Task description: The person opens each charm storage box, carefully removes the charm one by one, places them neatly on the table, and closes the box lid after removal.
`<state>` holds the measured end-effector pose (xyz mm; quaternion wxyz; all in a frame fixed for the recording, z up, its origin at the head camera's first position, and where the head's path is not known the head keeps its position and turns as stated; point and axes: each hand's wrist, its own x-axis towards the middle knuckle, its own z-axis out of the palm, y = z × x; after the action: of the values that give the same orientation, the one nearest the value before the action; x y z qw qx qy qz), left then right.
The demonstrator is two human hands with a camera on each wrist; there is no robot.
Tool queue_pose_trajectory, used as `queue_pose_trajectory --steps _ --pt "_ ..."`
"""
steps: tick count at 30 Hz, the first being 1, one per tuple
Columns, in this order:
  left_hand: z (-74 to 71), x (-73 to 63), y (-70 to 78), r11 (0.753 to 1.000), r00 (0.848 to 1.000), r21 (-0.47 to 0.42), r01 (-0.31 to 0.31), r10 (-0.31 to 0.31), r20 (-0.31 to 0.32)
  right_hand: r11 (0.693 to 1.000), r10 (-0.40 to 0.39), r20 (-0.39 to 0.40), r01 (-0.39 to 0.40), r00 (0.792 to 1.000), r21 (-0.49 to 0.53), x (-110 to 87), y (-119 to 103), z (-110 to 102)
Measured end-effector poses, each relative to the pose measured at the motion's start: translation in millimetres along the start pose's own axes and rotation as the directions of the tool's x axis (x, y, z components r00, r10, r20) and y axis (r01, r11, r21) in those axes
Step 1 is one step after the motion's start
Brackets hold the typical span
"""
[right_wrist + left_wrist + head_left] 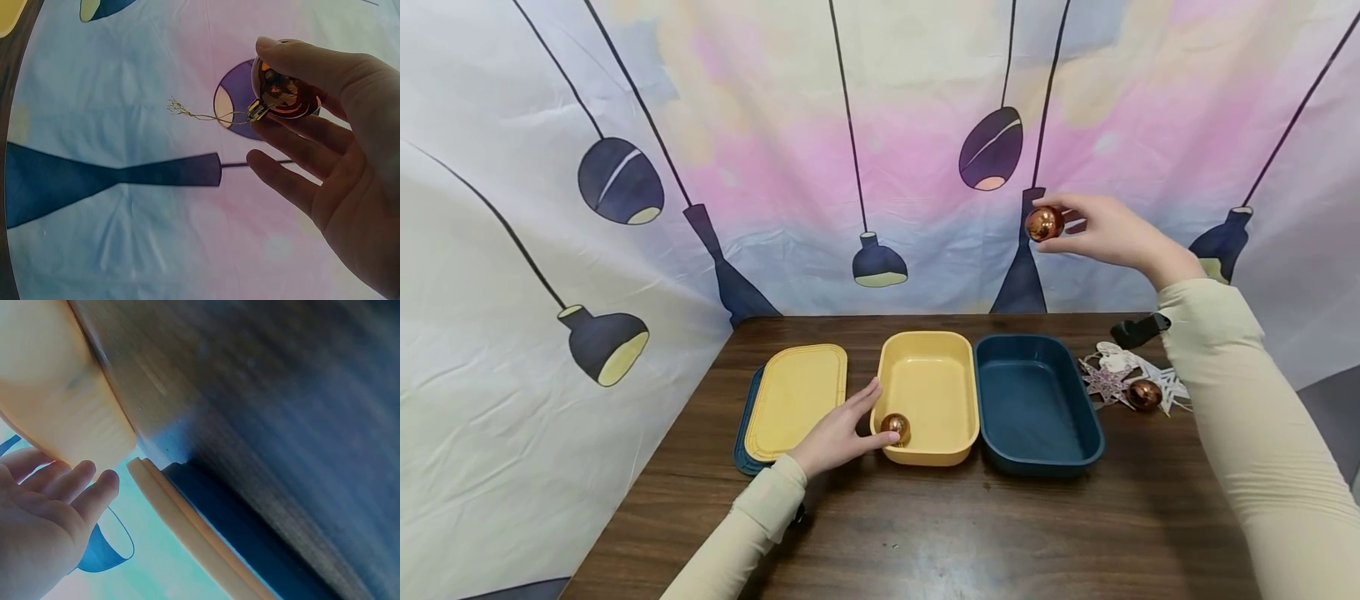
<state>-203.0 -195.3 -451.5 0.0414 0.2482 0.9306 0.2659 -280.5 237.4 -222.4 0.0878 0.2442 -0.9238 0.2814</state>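
My right hand (1105, 229) is raised above the table, pinching a shiny copper Christmas bauble (1043, 223) between thumb and fingers. The right wrist view shows the bauble's gold cap and a loop of gold string (203, 117) hanging off it. My left hand (842, 429) is at the near left corner of a yellow box (928, 337), fingers reaching along its rim and fairly straight. A second copper bauble (896, 427) lies in that corner, with the left thumb overlapping it. In the left wrist view the fingers (75, 481) show against the box's wall.
A dark blue box (1037, 400) stands right beside the yellow one. Farther right lie a third copper bauble (1144, 395), a pink star ornament (1105, 382) and white ornaments (1171, 385). To the left, a yellow lid (797, 400) rests on a blue lid (747, 454). A patterned curtain (790, 167) hangs behind.
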Motion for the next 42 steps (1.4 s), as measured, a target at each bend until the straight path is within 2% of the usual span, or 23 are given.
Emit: queue_pose_trajectory --steps 13,25,29,38,42 --pt "-0.2 0.0 1.6 1.000 1.000 0.004 0.003 -0.003 -0.001 0.997 0.072 -0.027 -0.073 0.997 -0.033 -26.3 25 -18" --pt "0.0 0.6 1.0 1.000 1.000 -0.010 0.002 -0.002 -0.007 0.985 0.164 -0.045 -0.166 0.985 -0.043 -52.9 44 -39" --pt "0.6 1.4 0.7 1.000 1.000 -0.002 -0.001 0.001 -0.003 0.980 0.175 -0.059 -0.180 0.983 -0.084 -62.7 52 -44" --pt "0.0 1.9 1.0 1.000 1.000 0.000 -0.004 0.004 -0.005 0.964 0.222 -0.110 -0.235 0.969 -0.123 -80.0 72 -52" --pt "-0.1 1.5 0.7 1.000 1.000 -0.007 -0.002 0.002 -0.003 0.953 0.261 -0.107 -0.274 0.959 -0.133 -86.4 79 -52"
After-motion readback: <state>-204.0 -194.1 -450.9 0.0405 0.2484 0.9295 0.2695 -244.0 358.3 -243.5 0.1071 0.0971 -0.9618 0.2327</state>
